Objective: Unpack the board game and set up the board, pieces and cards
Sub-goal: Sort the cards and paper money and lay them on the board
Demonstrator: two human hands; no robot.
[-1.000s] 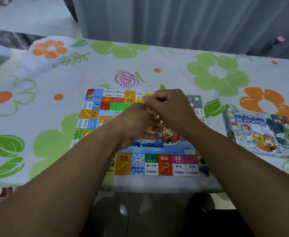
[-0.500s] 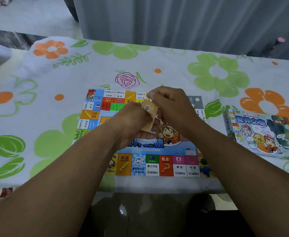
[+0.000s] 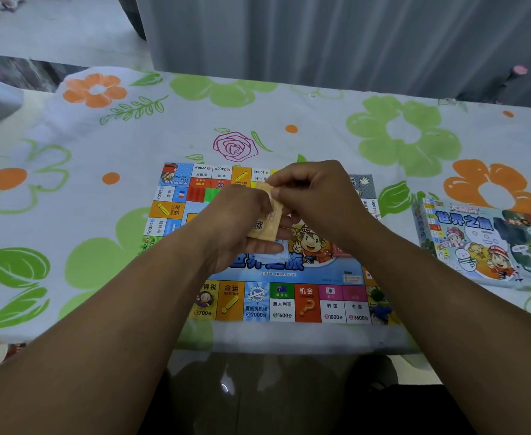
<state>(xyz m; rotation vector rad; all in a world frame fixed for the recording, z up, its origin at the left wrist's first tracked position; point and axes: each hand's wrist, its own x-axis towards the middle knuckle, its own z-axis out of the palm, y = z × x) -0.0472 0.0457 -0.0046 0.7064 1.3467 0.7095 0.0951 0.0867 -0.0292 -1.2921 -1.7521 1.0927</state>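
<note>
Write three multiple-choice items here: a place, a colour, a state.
1. The illustrated cardboard game box lies where from the colourful printed game board? A on it B right C left
2. Colour of the held paper cards? A tan B purple C black
3. The board is: A folded B spread flat C upright
B, box sits apart past the board's right edge; A, cards show tan; B, its squares lie open on the flowered tablecloth.
</note>
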